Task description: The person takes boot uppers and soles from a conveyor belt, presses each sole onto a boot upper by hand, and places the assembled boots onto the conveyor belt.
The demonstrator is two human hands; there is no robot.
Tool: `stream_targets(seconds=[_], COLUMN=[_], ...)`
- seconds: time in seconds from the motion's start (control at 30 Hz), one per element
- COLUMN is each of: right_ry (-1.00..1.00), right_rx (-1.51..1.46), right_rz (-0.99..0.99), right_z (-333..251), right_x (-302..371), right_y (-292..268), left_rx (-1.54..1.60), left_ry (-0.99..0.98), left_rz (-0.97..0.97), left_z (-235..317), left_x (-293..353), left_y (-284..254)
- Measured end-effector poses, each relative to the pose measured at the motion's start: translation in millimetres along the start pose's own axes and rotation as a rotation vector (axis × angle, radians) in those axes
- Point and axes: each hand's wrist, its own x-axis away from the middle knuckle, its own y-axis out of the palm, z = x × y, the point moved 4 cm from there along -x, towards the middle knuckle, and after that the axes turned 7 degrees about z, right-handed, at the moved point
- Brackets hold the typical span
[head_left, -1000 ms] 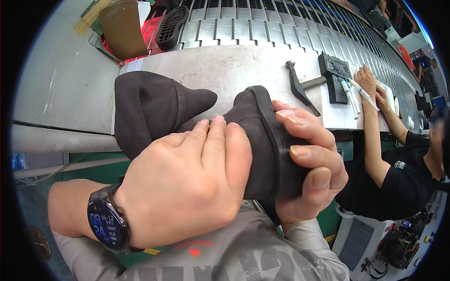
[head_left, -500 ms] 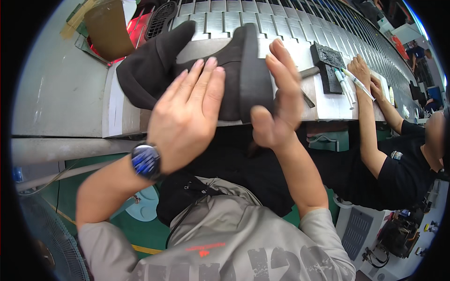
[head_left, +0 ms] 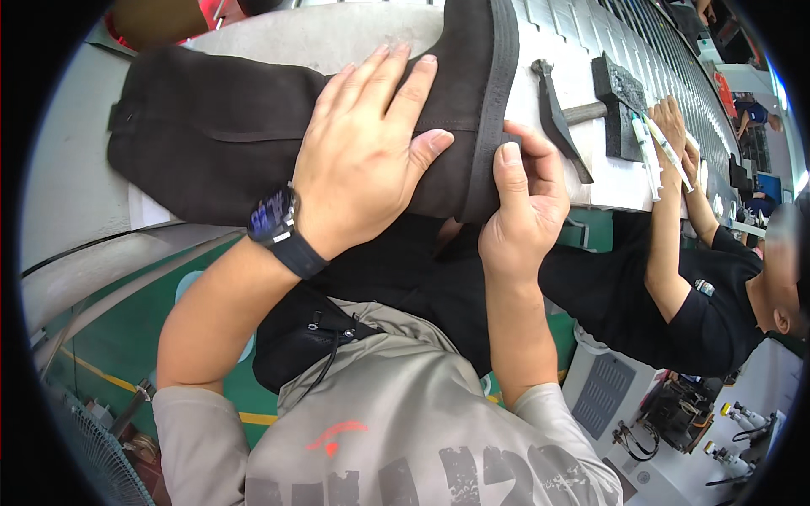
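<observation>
A dark brown boot (head_left: pixel 228 105) lies on its side across the bench, its shaft toward the left and its thick sole on the right. My left hand (head_left: pixel 359 148) rests on the boot's upper with the fingers stretched out flat; a watch is on that wrist. At the sole edge, my right hand (head_left: pixel 527 198) is closed, thumb and bent fingers gripping the boot near its lower right end. The undersides of the right fingers are partly hidden.
Right of the boot lie a hammer (head_left: pixel 557 118), a black rough block (head_left: pixel 620 88) and slim syringe-like tubes (head_left: pixel 647 160). A co-worker's arms (head_left: pixel 666 194) reach onto the bench there. A slatted metal conveyor (head_left: pixel 629 38) runs behind. A fan (head_left: pixel 97 438) stands lower left.
The boot has come nearer, and its shaft now lies stretched out to the left. My right hand, apart from the sole before, has closed at its edge. My left hand stays flat on the upper.
</observation>
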Motion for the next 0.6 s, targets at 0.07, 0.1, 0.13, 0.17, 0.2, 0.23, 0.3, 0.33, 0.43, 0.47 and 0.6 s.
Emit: stream_targets(seconds=[0.07,0.1,0.13,0.17,0.2,0.23,0.3,0.33,0.43,0.47,0.6], right_ry=[0.007,0.006,0.011,0.004,-0.004,0.0,0.011,0.014,0.047,0.038,0.041], right_rx=[-0.005,-0.026,-0.015,-0.001,0.012,0.021,0.036,0.044,-0.011,0.025,0.15], right_rz=[0.019,0.034,0.029,0.057,0.084,0.079,0.097,0.093,0.078,0.084,0.071], right_z=[1.8,2.3,3.0,2.9,2.6,3.6,5.7,4.4,2.3,3.0,-11.8], right_x=[2.1,3.0,2.6,2.5,2.2,2.8,3.7,3.9,2.8,2.1,2.7], right_y=[-1.6,-2.2,-2.1,-3.4,-4.9,-6.3,-11.4,-10.5,-7.5,-8.2,-0.4], left_rx=[0.031,0.045,0.052,0.056,0.059,0.065,0.072,0.077,0.083,0.08,0.079], left_ry=[-0.027,-0.047,-0.057,-0.059,-0.061,-0.07,-0.08,-0.087,-0.101,-0.107,-0.115], left_rz=[-0.013,-0.021,-0.021,-0.027,-0.033,-0.033,-0.04,-0.04,-0.039,-0.052,-0.076], left_z=[-1.8,-2.5,-3.0,-3.1,-3.2,-3.7,-3.9,-4.4,-4.8,-4.8,-2.9], left_x=[4.3,5.9,6.0,5.8,5.5,5.7,5.6,6.0,5.8,5.2,2.9], left_y=[4.4,5.4,5.8,6.3,6.7,6.6,7.0,7.3,7.4,7.3,7.0])
